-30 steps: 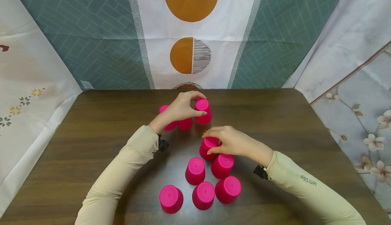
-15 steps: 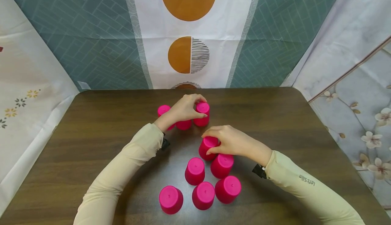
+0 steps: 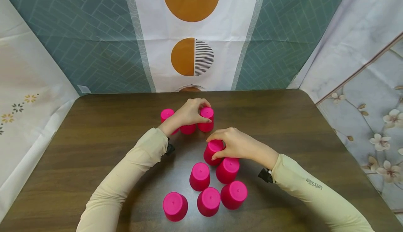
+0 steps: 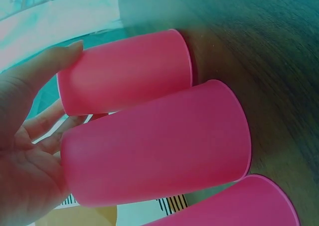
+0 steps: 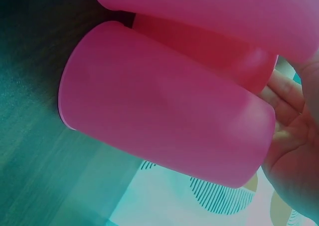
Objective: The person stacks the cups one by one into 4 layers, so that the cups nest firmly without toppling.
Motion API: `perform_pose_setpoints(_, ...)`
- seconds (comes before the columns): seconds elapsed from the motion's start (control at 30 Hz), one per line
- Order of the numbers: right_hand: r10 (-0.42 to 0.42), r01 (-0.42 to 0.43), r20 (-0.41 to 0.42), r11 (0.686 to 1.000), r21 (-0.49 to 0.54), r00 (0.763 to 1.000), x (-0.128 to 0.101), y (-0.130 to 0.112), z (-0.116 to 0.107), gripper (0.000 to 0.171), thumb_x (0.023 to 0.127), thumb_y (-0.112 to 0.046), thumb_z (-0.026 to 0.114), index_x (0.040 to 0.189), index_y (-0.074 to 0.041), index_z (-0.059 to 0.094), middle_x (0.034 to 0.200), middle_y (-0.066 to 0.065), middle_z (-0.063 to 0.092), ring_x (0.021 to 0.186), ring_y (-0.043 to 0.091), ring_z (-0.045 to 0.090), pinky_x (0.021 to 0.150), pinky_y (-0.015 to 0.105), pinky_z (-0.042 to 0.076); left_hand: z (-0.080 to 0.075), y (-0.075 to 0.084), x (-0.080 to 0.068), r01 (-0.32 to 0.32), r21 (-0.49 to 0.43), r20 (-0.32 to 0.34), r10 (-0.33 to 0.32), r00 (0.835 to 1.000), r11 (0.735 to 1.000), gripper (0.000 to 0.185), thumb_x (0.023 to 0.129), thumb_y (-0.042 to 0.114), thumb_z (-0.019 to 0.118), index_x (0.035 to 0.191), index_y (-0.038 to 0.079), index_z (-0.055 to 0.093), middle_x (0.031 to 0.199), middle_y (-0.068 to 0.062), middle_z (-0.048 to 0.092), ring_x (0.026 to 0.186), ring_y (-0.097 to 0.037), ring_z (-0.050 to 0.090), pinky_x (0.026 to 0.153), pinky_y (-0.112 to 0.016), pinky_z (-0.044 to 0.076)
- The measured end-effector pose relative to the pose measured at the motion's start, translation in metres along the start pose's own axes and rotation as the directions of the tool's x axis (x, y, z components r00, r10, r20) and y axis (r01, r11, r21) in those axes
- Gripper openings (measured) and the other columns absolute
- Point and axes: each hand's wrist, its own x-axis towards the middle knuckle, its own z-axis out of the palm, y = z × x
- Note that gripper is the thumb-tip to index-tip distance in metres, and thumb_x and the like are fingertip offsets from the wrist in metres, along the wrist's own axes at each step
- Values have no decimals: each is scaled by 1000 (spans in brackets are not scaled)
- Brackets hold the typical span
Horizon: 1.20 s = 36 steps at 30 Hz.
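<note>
All the cups are plain pink and stand upside down on the wooden table (image 3: 283, 127). At the back, my left hand (image 3: 189, 112) holds the rightmost cup (image 3: 206, 114) of a row of three, thumb on its near side and fingers behind. Beside it are a middle cup (image 3: 188, 129) and a left cup (image 3: 167, 114), partly hidden by that hand. My right hand (image 3: 237, 143) grips the farthest cup (image 3: 212, 148) of the front group between thumb and fingers. In the left wrist view, the thumb rests near the base of the held cup (image 4: 129, 71).
In front stand more cups: two (image 3: 199, 177) in a middle row, then a nearest row with a left cup (image 3: 175, 207), a centre cup (image 3: 209, 202) and a right cup (image 3: 233, 195). A patterned cloth (image 3: 126, 50) hangs behind the table's back edge.
My left hand has come down slightly with its cup, which now sits lower beside the other back cups. The right hand keeps its place on its cup. The head view has shifted slightly.
</note>
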Motion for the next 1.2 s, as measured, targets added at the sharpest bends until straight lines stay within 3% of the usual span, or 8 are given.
perform_pose_setpoints(0.43, 2, -2, -9, 1000, 28, 1000, -2, 0, 3, 51, 70, -30, 82, 114, -9, 65, 110, 3, 66, 93, 16, 65, 73, 26, 55, 0, -4, -4, 27, 40, 16, -27, 999, 999, 50, 74, 25, 79, 115, 7, 57, 109, -9, 64, 96, -20, 61, 80, -29, 53)
perform_pose_setpoints(0.77, 5, -5, -13, 999, 32, 1000, -1, -1, 2, 51, 70, -29, 82, 115, -10, 65, 110, 3, 66, 92, 15, 65, 73, 26, 55, 0, -5, -2, 28, 19, 9, -28, 1000, 999, 53, 73, 22, 79, 117, 5, 56, 110, -10, 62, 97, -22, 60, 79, -29, 53)
perform_pose_setpoints(0.93, -1, 1, -24, 1000, 24, 1000, -1, -2, 2, 50, 70, -28, 82, 114, -10, 66, 110, 3, 66, 92, 14, 64, 73, 24, 55, -1, -4, -3, 38, 60, 22, -39, 999, 997, 59, 72, 21, 80, 123, 6, 53, 113, -10, 61, 99, -23, 59, 83, -32, 52)
perform_pose_setpoints(1.07, -9, 9, -24, 1000, 28, 1000, -1, -1, 3, 51, 71, -28, 81, 115, -9, 65, 111, 3, 65, 95, 15, 64, 76, 25, 54, -1, -2, -8, 14, 136, 8, -16, 1000, 991, 65, 72, 23, 80, 127, 8, 51, 121, -10, 57, 111, -23, 53, 103, -46, 36)
perform_pose_setpoints(1.2, -15, 15, -9, 1000, -8, 1000, -3, 0, 4, 53, 72, -30, 81, 118, -11, 63, 113, 1, 64, 99, 15, 63, 78, 25, 54, -3, 3, -16, -45, 165, -48, 54, 997, 985, 64, 74, 26, 78, 129, 9, 51, 129, -9, 53, 123, -22, 45, 110, -57, 16)
